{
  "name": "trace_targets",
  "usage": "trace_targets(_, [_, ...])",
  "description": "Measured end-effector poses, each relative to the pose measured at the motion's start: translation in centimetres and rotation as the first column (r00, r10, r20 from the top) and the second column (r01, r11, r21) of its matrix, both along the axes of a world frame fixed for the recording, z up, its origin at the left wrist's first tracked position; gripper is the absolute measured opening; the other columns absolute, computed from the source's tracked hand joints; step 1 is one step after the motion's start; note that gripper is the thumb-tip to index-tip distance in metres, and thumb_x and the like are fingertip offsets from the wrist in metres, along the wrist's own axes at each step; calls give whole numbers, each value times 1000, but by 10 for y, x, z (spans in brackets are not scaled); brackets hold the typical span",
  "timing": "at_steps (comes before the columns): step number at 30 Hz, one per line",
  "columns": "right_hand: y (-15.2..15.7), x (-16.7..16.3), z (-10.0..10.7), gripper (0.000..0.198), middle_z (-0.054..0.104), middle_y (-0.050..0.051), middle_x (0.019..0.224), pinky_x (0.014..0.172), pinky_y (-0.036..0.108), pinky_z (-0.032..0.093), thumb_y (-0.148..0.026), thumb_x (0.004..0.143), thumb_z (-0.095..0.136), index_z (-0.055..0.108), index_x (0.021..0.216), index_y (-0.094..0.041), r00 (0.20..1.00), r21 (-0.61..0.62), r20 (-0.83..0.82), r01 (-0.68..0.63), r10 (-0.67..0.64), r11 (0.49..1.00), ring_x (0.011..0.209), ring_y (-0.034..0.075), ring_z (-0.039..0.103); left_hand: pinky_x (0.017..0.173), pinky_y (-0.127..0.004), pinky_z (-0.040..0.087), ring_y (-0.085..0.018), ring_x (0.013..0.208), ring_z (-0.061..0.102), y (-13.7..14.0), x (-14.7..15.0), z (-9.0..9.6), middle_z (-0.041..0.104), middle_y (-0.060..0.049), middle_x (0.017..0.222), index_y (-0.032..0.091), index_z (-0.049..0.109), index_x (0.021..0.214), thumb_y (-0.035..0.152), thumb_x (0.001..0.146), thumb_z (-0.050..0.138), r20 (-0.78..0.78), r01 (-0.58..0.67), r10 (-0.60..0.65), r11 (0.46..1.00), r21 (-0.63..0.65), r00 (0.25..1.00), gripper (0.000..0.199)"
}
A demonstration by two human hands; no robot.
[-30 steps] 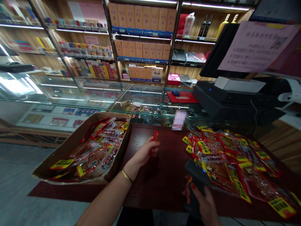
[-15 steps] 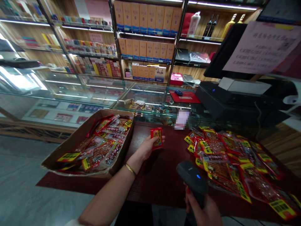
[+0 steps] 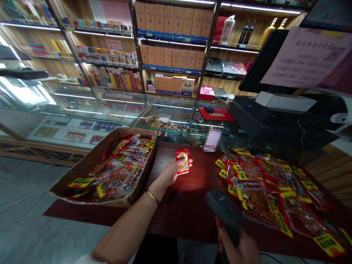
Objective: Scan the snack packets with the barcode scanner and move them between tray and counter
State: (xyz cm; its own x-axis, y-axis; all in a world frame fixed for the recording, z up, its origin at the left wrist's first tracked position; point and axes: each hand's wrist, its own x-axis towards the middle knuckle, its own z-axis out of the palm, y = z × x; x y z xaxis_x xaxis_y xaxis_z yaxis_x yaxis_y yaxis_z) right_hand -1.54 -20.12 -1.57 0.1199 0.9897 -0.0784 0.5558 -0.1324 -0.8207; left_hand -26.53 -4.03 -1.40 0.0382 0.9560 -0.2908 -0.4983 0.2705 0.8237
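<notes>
Across the glossy, dark-red counter (image 3: 176, 220), reddish glow (image 3: 195, 182), unseen half a second ago; heap of crinkled plastic packs (image 3: 264, 190) right, thin-walled cardboard box (image 3: 82, 165) left, both unchanged. Right hand (image 3: 242, 247) wrapped round matte, blunt-headed scanner (image 3: 224, 209), its blue light now unseen. Left hand (image 3: 171, 171) pinches flat red packet (image 3: 183, 162), newly brightened, above counter between box and heap.

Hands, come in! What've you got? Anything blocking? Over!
Left hand: holding flat, shiny red-and-yellow packet. Right hand: gripping black gun-shaped scanner. Packet lit; nothing seen between it and scanner.
</notes>
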Motion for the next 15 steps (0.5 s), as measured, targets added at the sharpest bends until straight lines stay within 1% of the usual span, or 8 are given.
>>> trace_targets(3, [4,-6,5,63,69,3,50,62,34,51,-87,82,51,66,64,-28,1000,10,-10,-28,28,1000,53,26,68,100,-54,54,-36,119,71,0,1,-3,75,-21,125,16,69,119,31,87,75,2,8,-8,1000,4,1000,35])
trace_targets(8, [16,-19,9,64,71,5,54,58,33,50,-85,85,49,70,76,-25,998,34,-31,-54,55,998,52,26,69,102,-53,52,-36,119,71,-2,2,-2,74,-22,127,16,69,122,36,83,80,-8,56,-56,998,0,998,45])
trace_targets(12, [28,-26,6,57,70,4,53,54,32,49,-76,90,50,71,80,-24,995,36,-8,-100,100,994,52,26,70,101,-51,53,-36,119,71,-3,4,-3,75,-22,126,16,70,123,40,83,81,-14,85,-85,996,13,996,48])
trace_targets(15, [35,-28,6,53,68,3,51,51,32,48,-70,93,49,73,89,-22,989,41,20,-144,143,989,49,26,69,98,-47,55,-35,115,72,-4,5,-5,76,-23,122,14,71,122,39,82,82,9,89,-89,995,35,996,48])
